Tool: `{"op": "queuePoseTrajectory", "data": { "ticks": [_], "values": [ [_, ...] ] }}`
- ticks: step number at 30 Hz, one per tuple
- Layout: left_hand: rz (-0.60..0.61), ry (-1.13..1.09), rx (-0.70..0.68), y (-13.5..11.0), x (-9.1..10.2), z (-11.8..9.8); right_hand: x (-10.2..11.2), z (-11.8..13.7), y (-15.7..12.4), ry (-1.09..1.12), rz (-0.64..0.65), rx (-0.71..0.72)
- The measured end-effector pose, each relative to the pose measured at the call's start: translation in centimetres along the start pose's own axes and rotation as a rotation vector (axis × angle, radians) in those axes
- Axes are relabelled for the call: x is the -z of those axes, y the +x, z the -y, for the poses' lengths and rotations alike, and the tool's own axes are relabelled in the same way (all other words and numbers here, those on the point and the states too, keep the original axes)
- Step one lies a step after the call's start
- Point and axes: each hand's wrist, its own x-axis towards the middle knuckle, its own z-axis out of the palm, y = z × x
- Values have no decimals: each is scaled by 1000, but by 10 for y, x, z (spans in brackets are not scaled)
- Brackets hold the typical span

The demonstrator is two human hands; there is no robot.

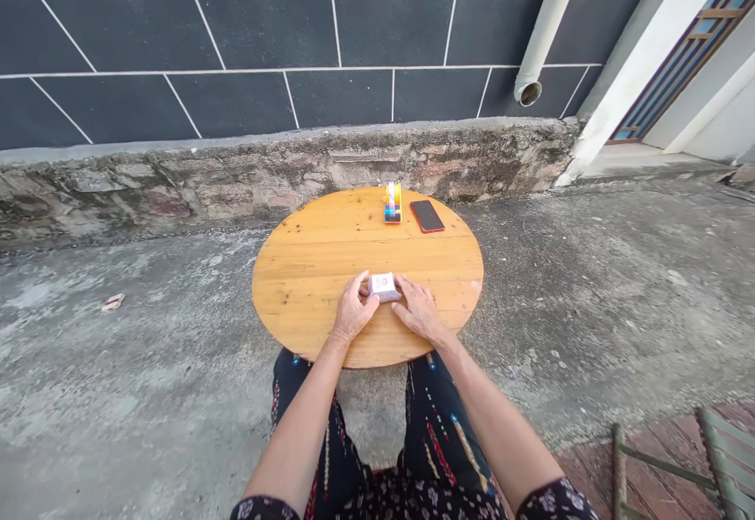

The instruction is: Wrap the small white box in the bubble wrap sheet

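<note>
A small white deck-like box (384, 285) lies on the round wooden table (307, 268) near its front edge. My left hand (352, 311) grips the box's left side with curled fingers. My right hand (418, 309) pinches its right side. Both hands rest on the tabletop. At the far side of the table stand a small colourful yellow-and-blue object (392, 202) and a dark phone in a red case (427, 215), lying flat.
The table stands on rough concrete ground in front of a low stone ledge (236, 174) and a dark tiled wall. A white drain pipe (546, 32) hangs at the upper right. A green metal chair edge (713, 465) shows at the lower right. A scrap of litter (112, 301) lies left.
</note>
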Motion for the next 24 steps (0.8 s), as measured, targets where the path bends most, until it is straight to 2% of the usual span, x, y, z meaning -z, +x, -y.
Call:
{"op": "queuePoseTrajectory", "data": {
  "ticks": [5,12,24],
  "values": [
    [-27,37,3,0,-2,5,-3,7,6,-22,-25,37],
    [-47,-10,6,-2,0,6,-1,5,-3,173,-292,-132],
    [2,49,3,0,-1,3,-5,1,3,183,-232,-87]
  ]
}}
